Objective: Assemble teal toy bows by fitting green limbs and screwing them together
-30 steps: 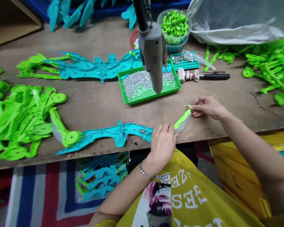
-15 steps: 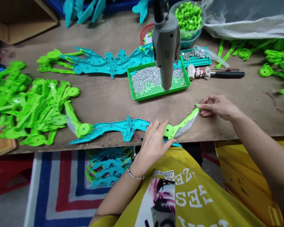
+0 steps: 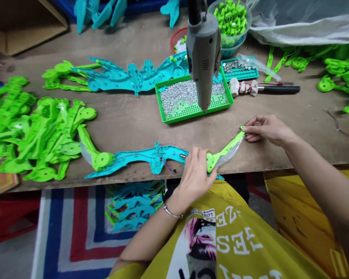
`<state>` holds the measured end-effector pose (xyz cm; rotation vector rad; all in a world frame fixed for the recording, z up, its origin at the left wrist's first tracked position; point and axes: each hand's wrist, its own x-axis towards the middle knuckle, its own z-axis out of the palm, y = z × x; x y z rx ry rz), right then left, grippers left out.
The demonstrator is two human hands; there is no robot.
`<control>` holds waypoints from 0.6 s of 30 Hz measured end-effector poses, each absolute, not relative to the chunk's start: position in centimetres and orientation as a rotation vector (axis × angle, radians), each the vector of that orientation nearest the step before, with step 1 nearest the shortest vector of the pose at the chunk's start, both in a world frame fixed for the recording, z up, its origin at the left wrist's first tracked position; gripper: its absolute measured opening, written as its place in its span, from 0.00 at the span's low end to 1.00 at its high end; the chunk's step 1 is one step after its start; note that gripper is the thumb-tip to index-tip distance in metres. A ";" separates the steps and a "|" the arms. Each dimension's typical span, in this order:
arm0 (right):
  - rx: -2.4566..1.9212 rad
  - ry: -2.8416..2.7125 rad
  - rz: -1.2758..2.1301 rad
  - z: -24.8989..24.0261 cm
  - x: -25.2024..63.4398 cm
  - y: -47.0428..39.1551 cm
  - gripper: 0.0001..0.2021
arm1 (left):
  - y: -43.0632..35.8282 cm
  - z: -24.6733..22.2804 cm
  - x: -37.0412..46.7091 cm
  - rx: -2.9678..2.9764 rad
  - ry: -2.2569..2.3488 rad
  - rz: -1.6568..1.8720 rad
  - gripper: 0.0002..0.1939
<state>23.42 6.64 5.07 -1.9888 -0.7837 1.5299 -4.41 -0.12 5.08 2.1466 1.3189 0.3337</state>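
A turquoise bow-shaped plastic frame (image 3: 130,155) lies along the table's front edge, with thin red wires and a small metal part on it. My left hand (image 3: 195,172) covers its right end, fingers over the far side and thumb toward me, gripping where the green arm meets the frame. That right green limb (image 3: 228,148), with a clear plastic strip along it, slants up and away. At its tip my right hand (image 3: 263,130) pinches the end between thumb and fingers. A matching left green limb (image 3: 102,159) sits at the frame's other end.
A grey electric screwdriver (image 3: 204,62) hangs over a green tray (image 3: 174,119) of screws. Green limbs (image 3: 52,143) are heaped at left. Beyond lies another turquoise frame (image 3: 119,81). A teal tray (image 3: 256,73) of metal discs and a black-handled tool (image 3: 280,90) are at right.
My left hand has slid slightly right along the frame, now covering more of the round green joint and exposing the small metal part. My right hand keeps its pinch on the tip.
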 end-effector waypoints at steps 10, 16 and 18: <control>-2.022 -0.778 1.511 5.5 22.9 6.7 0.09 | 1.0 5.7 -5.7 2.094 1.242 0.306 0.30; -2.026 -0.785 1.521 5.5 23.1 6.7 0.08 | 0.3 5.1 -5.5 2.226 1.223 0.306 0.39; -2.016 -0.789 1.524 5.5 23.1 6.7 0.08 | -0.1 4.9 -5.3 2.319 1.234 0.309 0.35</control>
